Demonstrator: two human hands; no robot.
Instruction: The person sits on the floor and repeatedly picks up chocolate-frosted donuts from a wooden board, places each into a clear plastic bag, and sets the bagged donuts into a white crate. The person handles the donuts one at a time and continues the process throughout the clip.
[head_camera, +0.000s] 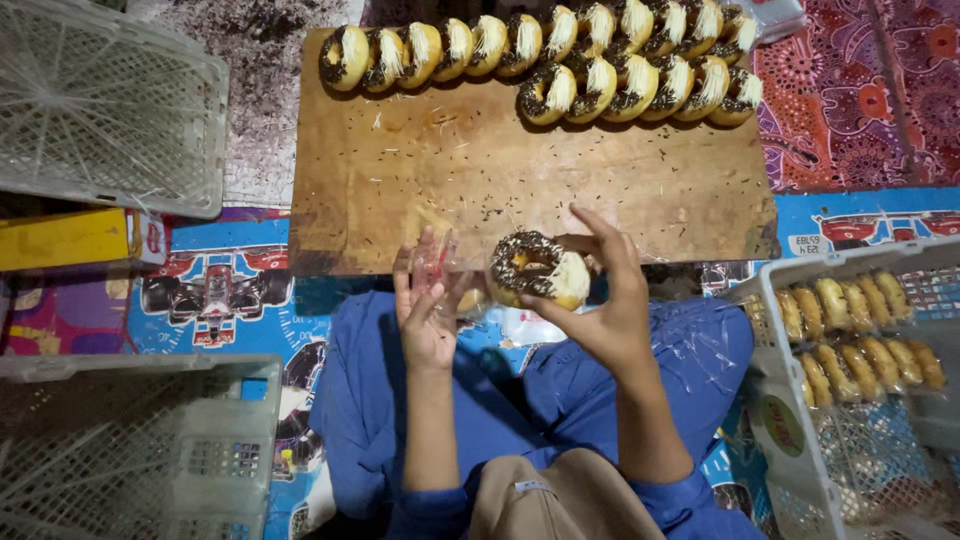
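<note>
At frame centre, the right hand (610, 310) grips a chocolate-sprinkled donut (538, 270); the left hand (425, 310) pinches a clear plastic bag (445, 272), whose mouth looks unopened.

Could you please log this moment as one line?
right hand: holds donut | left hand: holds clear bag | board: donut rows

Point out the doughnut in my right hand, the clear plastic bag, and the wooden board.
doughnut (538, 270), head view, chocolate-sprinkled top
clear plastic bag (440, 272), head view, upper film
wooden board (480, 175), head view, bare middle

patterned floor mats (860, 90) under dim, warm light.
</note>
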